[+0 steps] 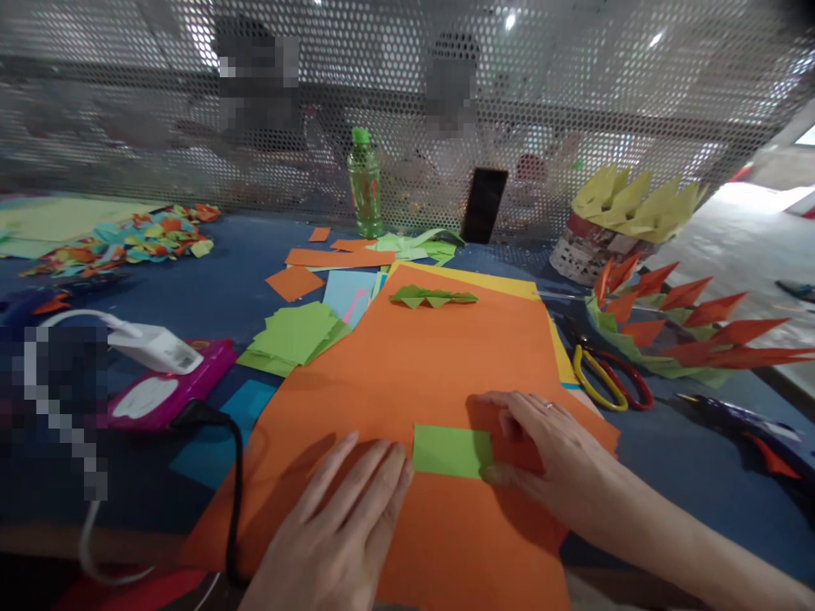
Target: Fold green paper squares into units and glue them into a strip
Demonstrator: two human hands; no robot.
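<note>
A perforated metal screen [146,127] stands behind a blue tabletop [235,255]. A stack of orange paper sheets [471,356] lies across the middle. At the right is a green-banded paper crown [675,348] with orange spikes; behind it, a yellow paper crown [637,204] rests on a round container. A green-capped plastic bottle [365,187] stands near the screen. The left hand [340,526] lies on the orange sheets, fingers straight and gripping nothing; the right hand [553,450] has thumb and fingers spread apart, clasping nothing. A pair of scissors [608,378] with yellow and red handles lies to the right of the stack. A zigzag green paper strip [433,297] sits near the stack's far edge. Between the hands lies a green paper rectangle [452,451], the left forefinger at its left edge, the right thumb touching its lower right corner
</note>
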